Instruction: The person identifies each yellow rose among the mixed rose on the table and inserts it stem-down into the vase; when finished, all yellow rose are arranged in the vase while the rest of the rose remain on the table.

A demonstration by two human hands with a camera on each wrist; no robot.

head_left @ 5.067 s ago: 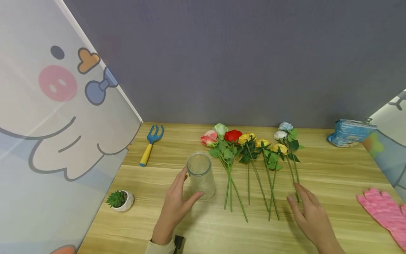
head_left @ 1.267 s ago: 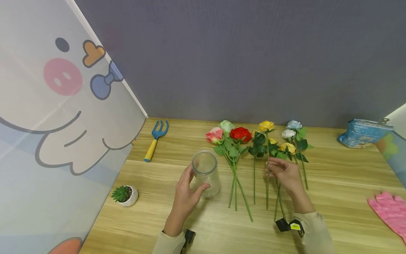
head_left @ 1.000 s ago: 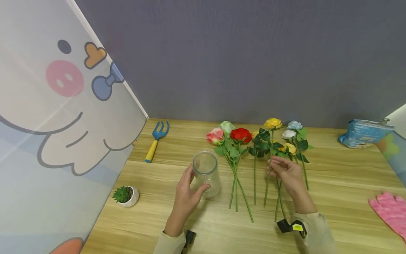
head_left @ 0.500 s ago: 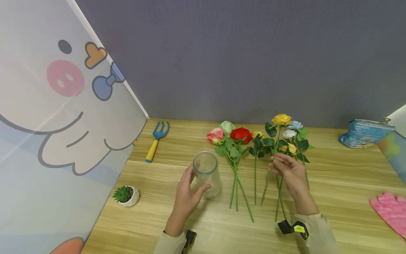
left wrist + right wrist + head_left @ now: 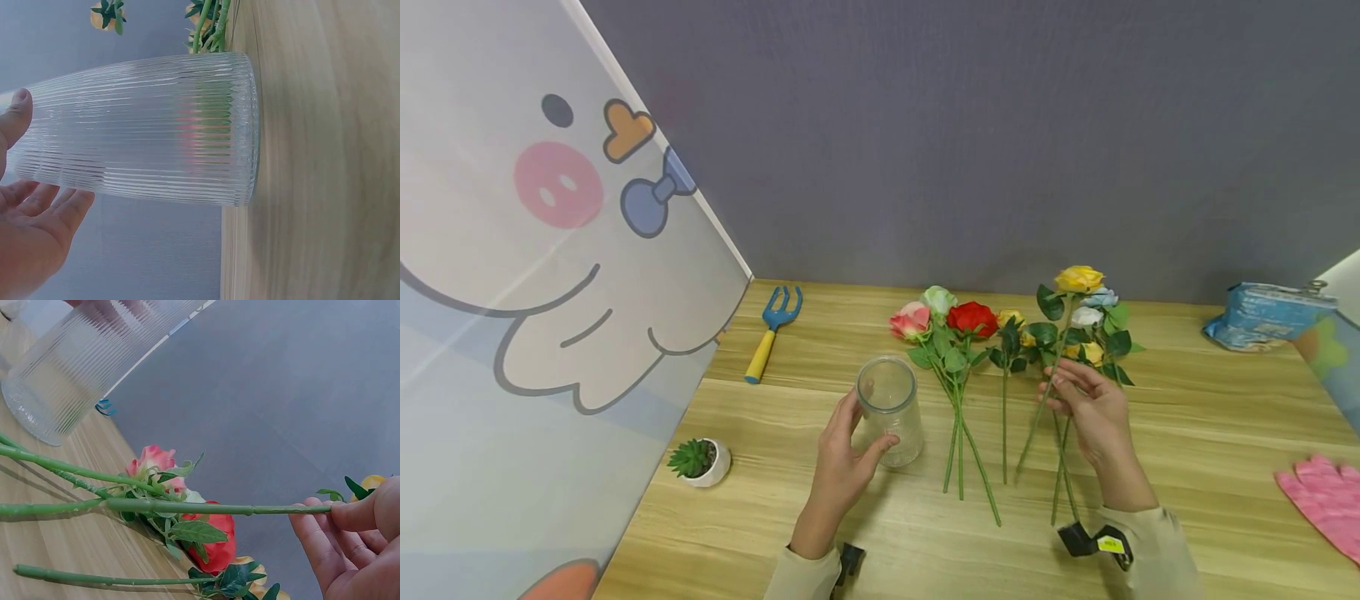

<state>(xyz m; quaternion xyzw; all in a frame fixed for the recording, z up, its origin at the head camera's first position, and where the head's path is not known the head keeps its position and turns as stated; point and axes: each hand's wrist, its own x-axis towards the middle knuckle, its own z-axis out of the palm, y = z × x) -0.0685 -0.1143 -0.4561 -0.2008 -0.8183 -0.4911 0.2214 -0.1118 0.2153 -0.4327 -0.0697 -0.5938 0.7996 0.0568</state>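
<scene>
Left-hand fingers [image 5: 880,446] curled round upright glass vase [image 5: 889,410], nothing inside; right-hand fingers [image 5: 1067,385] pinch yellow rose [image 5: 1078,279] stem.

glass vase [image 5: 888,410]: clear, ribbed, tall and round; stands upright on the wooden table [image 5: 1210,417], mouth open upward; nothing shows inside it; the left hand [image 5: 838,467] cups its near side, thumb on one side, fingers on the other.
yellow rose [image 5: 1078,278]: yellow bloom, dark green leaves, long thin green stem; lifted off the table and tilted, bloom up and away, stem end pointing down toward the vase side; the right hand [image 5: 1093,412] pinches the stem about midway.
</scene>
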